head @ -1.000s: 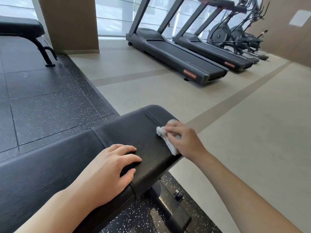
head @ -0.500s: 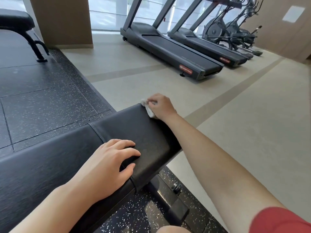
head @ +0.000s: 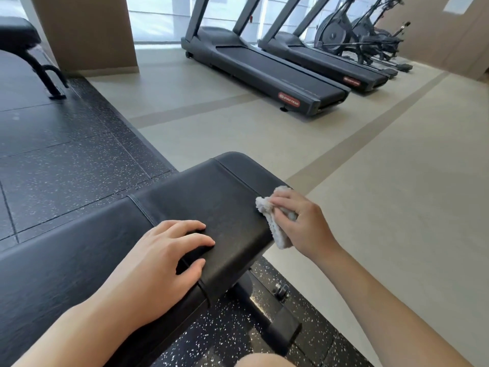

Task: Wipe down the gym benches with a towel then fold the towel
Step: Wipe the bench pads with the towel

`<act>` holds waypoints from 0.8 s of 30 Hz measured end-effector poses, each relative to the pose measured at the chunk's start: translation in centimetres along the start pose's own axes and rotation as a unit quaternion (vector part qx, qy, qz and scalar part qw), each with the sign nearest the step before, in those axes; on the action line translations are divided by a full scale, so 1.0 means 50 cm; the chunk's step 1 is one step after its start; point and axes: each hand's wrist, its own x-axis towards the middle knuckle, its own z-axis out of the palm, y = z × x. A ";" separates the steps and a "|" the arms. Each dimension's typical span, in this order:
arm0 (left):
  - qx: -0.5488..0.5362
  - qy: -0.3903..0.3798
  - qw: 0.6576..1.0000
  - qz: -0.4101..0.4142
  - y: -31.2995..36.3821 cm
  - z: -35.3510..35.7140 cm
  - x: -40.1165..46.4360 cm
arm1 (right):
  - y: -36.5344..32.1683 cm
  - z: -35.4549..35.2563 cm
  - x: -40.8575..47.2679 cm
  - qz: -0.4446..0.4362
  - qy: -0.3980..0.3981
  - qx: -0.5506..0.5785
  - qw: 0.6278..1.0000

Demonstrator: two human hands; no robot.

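A black padded gym bench [head: 211, 197] runs from lower left to the middle of the view. My right hand [head: 301, 223] grips a small white towel [head: 275, 229] bunched against the bench's right edge, near its far end. My left hand [head: 164, 263] rests on the pad nearer to me, fingers bent over the top and thumb at the near edge. It holds nothing.
The bench's black metal foot [head: 275, 313] sticks out below the pad on speckled rubber flooring [head: 66, 160]. Two treadmills [head: 264, 67] and exercise bikes [head: 354, 35] stand beyond on the beige floor. A second bench [head: 18, 35] stands at far left, by a brown pillar [head: 87, 33].
My right hand swept the towel to the bench's far end, then drew it back along the right edge toward me. My left hand has stayed in place.
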 end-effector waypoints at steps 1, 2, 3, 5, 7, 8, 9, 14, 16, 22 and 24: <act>0.001 -0.001 1.000 0.001 -0.002 0.000 0.001 | 0.004 0.005 0.012 0.007 0.002 0.003 1.000; 0.003 -0.002 1.000 0.002 -0.002 0.000 0.002 | 0.008 0.013 0.035 0.013 0.005 0.000 1.000; 0.004 -0.002 1.000 0.003 -0.003 0.000 0.003 | 0.013 0.023 0.066 0.020 0.009 -0.007 1.000; 0.006 -0.002 1.000 0.004 -0.003 -0.001 0.004 | 0.027 0.042 0.147 0.032 0.013 -0.031 0.999; 0.009 -0.001 1.000 0.006 -0.004 -0.001 0.005 | 0.038 0.058 0.233 0.055 -0.004 -0.060 0.997; 0.010 -0.001 1.000 0.007 -0.003 -0.001 0.006 | 0.039 0.063 0.268 0.077 -0.016 -0.062 0.995; 0.009 -0.001 1.000 0.007 -0.003 -0.001 0.005 | 0.039 0.068 0.297 0.099 -0.028 -0.052 0.993; 0.015 -0.010 1.000 0.014 -0.005 -0.007 0.004 | 0.020 0.071 0.312 0.131 -0.041 0.000 0.991; 0.018 -0.014 1.000 0.017 -0.006 -0.009 0.006 | 0.012 0.056 0.279 0.117 -0.063 -0.003 0.991; 0.031 -0.020 0.999 0.019 -0.013 -0.006 0.005 | 0.020 0.008 0.132 -0.006 -0.091 -0.085 0.992; 0.035 -0.021 0.999 0.018 -0.014 -0.004 0.005 | 0.039 -0.005 0.085 -0.016 -0.077 -0.100 0.992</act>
